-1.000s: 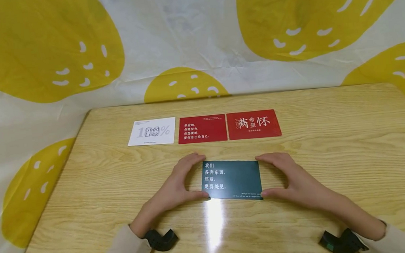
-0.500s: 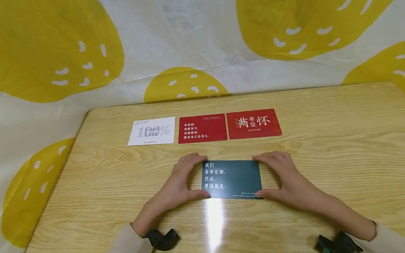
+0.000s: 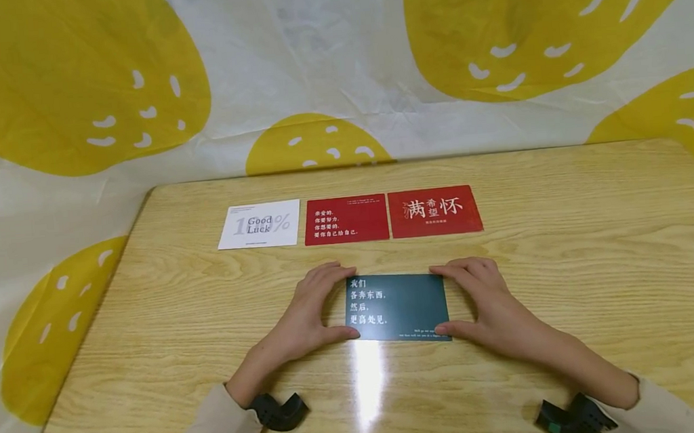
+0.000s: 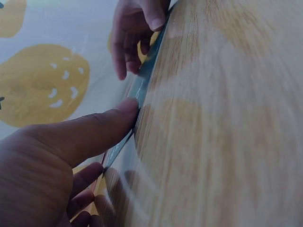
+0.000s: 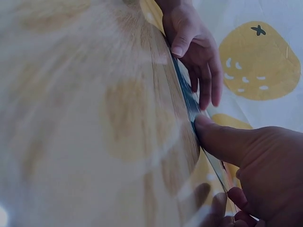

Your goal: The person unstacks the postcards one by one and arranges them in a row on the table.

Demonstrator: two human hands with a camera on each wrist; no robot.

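A dark green card (image 3: 397,308) with white Chinese lettering lies near the middle of the table in the head view. My left hand (image 3: 296,312) spans its left end, thumb at the near corner and fingers at the far one. At the opposite end my right hand (image 3: 494,300) grips the card the same way, its thumb over the near right corner. In the left wrist view the left thumb (image 4: 102,130) presses the edge of the thin card (image 4: 149,71). The right wrist view shows the right thumb (image 5: 225,139) against that card (image 5: 186,90).
Beyond the hands, a row holds a white "Good Luck" card (image 3: 260,225), a plain red card (image 3: 347,220) and a patterned red card (image 3: 435,211). They lie on a glossy wood-grain table (image 3: 581,239). A white cloth with yellow fruit prints (image 3: 310,63) hangs behind and at the left.
My right hand has shifted left, so its thumb and fingertips now overlap the green card's right end. The left hand has edged slightly right; the card has barely moved.
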